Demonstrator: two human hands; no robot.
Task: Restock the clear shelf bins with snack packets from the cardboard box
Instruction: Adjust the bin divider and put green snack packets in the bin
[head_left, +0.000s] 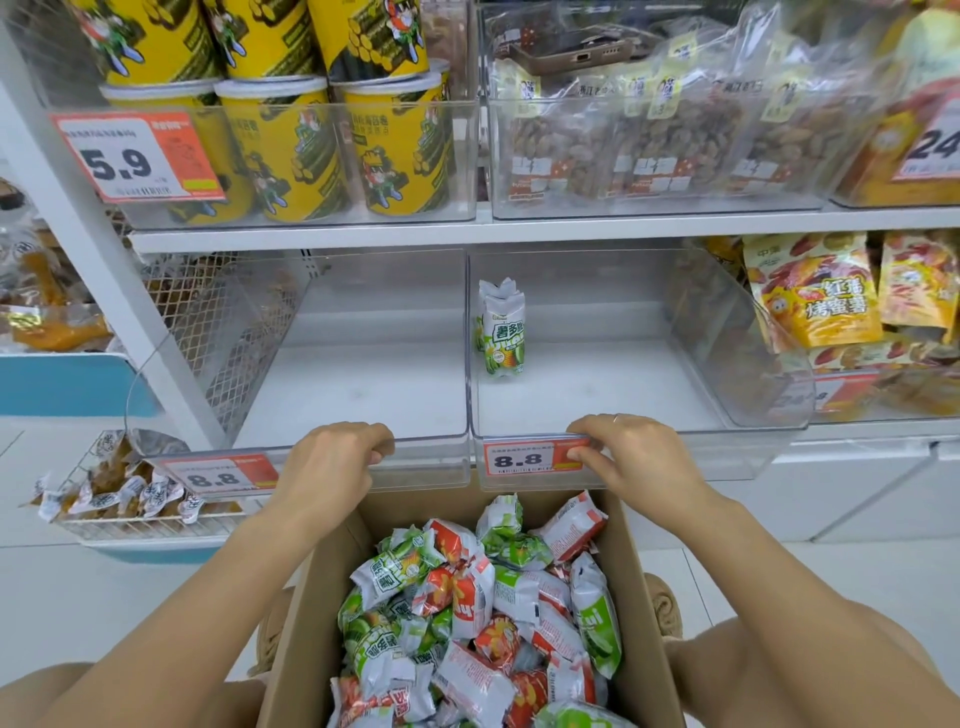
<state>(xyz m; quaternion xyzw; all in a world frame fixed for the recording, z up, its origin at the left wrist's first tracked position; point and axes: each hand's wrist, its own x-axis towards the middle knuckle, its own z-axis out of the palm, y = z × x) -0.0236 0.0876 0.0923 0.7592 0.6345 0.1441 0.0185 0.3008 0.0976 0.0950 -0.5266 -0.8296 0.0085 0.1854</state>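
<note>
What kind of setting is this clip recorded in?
Most likely a small grocery or snack shop aisle. White shelves hold clear bins fronted by price tags reading 8.8 and 5.9, stocked with yellow snack tubs and bagged snacks, and a cardboard box of packets sits below for restocking.

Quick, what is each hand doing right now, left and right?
Left hand: fingers curled over the front rim of the left clear bin.
Right hand: gripping the front rim of the right clear bin.
</note>
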